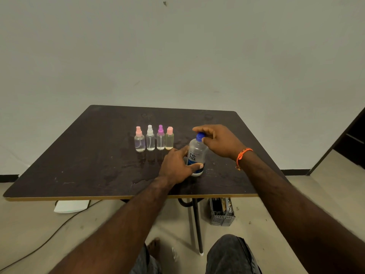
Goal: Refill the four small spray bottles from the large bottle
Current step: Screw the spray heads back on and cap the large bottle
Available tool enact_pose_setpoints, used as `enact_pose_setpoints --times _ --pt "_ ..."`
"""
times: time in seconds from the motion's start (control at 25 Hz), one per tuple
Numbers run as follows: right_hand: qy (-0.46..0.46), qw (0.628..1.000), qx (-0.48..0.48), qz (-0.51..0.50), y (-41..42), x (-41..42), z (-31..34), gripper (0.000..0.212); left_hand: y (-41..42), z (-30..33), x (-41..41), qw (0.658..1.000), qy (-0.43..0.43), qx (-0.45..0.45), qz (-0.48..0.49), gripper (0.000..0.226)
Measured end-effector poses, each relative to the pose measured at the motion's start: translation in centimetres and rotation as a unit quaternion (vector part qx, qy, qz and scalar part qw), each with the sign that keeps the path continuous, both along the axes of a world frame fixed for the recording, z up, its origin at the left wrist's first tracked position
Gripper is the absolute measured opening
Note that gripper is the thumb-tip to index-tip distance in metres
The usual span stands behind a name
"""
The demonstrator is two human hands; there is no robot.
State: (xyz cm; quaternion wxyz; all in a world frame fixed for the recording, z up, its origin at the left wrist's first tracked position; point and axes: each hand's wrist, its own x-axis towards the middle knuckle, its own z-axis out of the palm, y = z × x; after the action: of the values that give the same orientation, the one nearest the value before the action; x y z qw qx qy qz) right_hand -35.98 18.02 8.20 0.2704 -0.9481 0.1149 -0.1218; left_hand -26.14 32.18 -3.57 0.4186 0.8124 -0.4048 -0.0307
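Large bottle [196, 153] stands upright on the dark table [79, 155], right of centre and nearer to me than the small bottles. Clear body, label reading "re-nu", blue cap [200, 137] on.

My left hand [177, 167] wraps the lower body of the large bottle: thumb across the front near the base, fingers round the back. Grip closed on the bottle. My right hand [215, 140] comes over the top, fingertips pinching the blue cap. Grip closed on the cap. I cannot tell whether the cap is loosened or tight. Orange band [242, 155] on my right wrist.

Four small spray bottles stand in a row, just left of and behind the large bottle, close together but apart from it. Left to right: pink-topped bottle [139, 139], white-topped bottle [150, 138], purple-topped bottle [160, 137], and a bottle with a flat pink cap [169, 138]. All upright, tops on. Each shows only a little liquid at the bottom; the rightmost looks yellowish.

Obstructions: the rightmost small bottle sits near my left knuckles; nothing lies between the two hands and the large bottle. The table surface shows wet smears in front of the row.

Below the table: a white flat object [71, 206] and a cable [49, 238] on the floor to the left, a grey perforated basket [222, 212] to the right, table leg [197, 226] between.
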Motion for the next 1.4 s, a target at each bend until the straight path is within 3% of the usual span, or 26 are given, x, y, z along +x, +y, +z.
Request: enact_pose_setpoints --times 0.16,0.28,0.4,0.48,0.64,0.8,0.88,1.0,1.12,1.24,1.32,1.4 --pt "-0.056 0.995 -0.024 -0.08 -0.2 0.2 -0.3 0.033 0.0 -0.1 0.0 1.0 -0.001 0.007 0.008 0.071" --pt "-0.038 0.988 -0.075 -0.131 0.4 0.7 -0.7 0.051 0.0 -0.2 -0.1 1.0 0.001 0.015 0.011 0.069" --pt "-0.013 0.998 -0.004 -0.061 0.8 0.6 -1.1 0.069 0.0 -0.2 0.0 1.0 0.004 0.006 0.012 0.066" --pt "-0.02 0.999 0.026 -0.011 0.5 0.2 -0.9 0.053 0.1 -0.1 -0.1 1.0 0.003 0.001 0.003 0.066" --pt "-0.055 0.997 -0.023 -0.055 -0.1 0.2 -0.5 0.032 0.0 -0.2 -0.1 1.0 -0.004 0.008 0.008 0.071" --pt "-0.019 0.985 -0.124 -0.116 0.5 1.2 -0.3 0.053 0.0 -0.3 0.0 1.0 -0.006 0.009 0.01 0.067" --pt "0.006 0.996 -0.064 -0.062 0.7 1.1 -0.5 0.061 0.1 -0.3 -0.1 1.0 0.002 0.001 0.007 0.064" --pt "-0.014 1.0 0.004 -0.014 0.2 0.4 -0.5 0.043 0.1 -0.3 0.0 1.0 -0.001 0.005 0.006 0.067" --pt "-0.066 0.993 -0.047 -0.091 0.0 0.4 -0.7 0.035 0.0 -0.4 0.1 1.0 -0.008 0.016 0.008 0.07" --pt "-0.012 0.981 -0.144 -0.132 0.6 1.3 -0.8 0.055 0.0 -0.4 0.1 1.0 -0.002 0.017 0.008 0.067" --pt "0.045 0.992 -0.088 -0.084 0.5 1.5 -0.8 0.067 0.0 -0.4 0.0 1.0 -0.001 0.018 0.005 0.066" --pt "0.043 0.999 0.014 -0.027 0.1 1.1 -0.5 0.064 0.1 -0.4 0.0 1.0 -0.001 0.017 0.001 0.065"
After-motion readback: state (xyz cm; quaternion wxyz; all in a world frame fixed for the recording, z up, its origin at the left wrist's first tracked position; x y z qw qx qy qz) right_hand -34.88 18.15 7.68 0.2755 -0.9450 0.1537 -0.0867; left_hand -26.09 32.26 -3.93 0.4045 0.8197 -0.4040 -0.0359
